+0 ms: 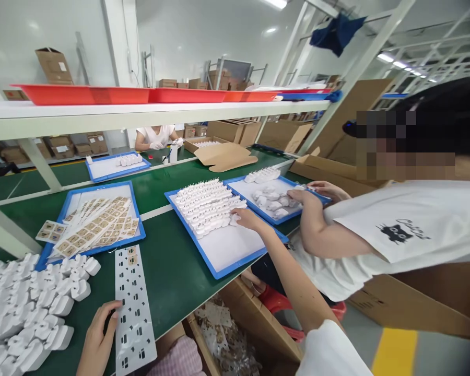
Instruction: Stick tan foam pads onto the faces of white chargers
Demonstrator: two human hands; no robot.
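Observation:
My left hand (97, 339) grips the left edge of a long white perforated strip (134, 313) with rows of small dark cut-outs and a tan label near its far end. A heap of white plug adapters (23, 308) lies just left of that hand on the green bench top (168, 271). My right hand (250, 218) rests, fingers apart, on the end of white plug adapters (207, 206) set in rows on a blue-framed tray (235, 250). Beyond it, a co-worker's hands (309, 194) work over loose white adapters in a second blue-framed tray (293, 206).
A blue-framed tray (94, 224) holds tan label sheets at the left. A white shelf (141, 117) with red trays spans above the bench. A co-worker in a white T-shirt (407, 235) sits right; another person (154, 137) works at the far end. Cardboard boxes stand around.

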